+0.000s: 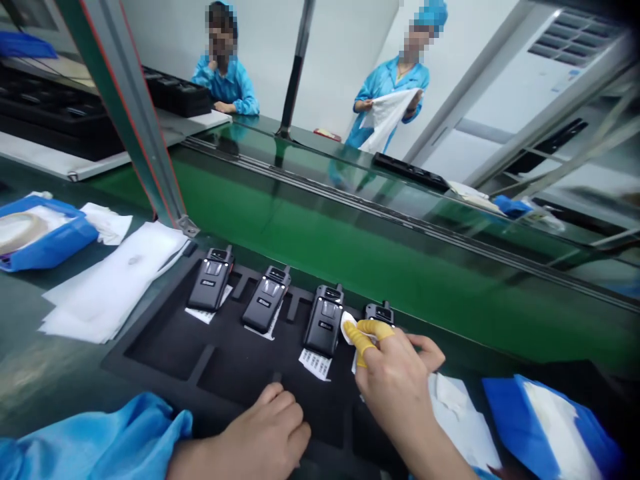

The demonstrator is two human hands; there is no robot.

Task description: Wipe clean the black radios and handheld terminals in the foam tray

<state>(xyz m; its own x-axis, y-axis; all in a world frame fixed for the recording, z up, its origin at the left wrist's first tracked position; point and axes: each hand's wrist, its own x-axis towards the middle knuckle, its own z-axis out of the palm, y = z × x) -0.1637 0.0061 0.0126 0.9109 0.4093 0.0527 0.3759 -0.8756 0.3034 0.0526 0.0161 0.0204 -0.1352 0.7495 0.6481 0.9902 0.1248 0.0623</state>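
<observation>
As R hand (pixel 395 387) pinches soft wipe (pixel 349 328) to hard radio (pixel 379 312), L hand (pixel 270 433) rests curled on tray (pixel 165 347); radio prob. light, grip sides.

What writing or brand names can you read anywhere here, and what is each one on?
None can be read in full.
White mark on each black handset: too small to read.
Printed slip under the third handset: blurred.
Sticker on the air conditioner: blurred.
White wipe in the right hand: no print seen.
</observation>
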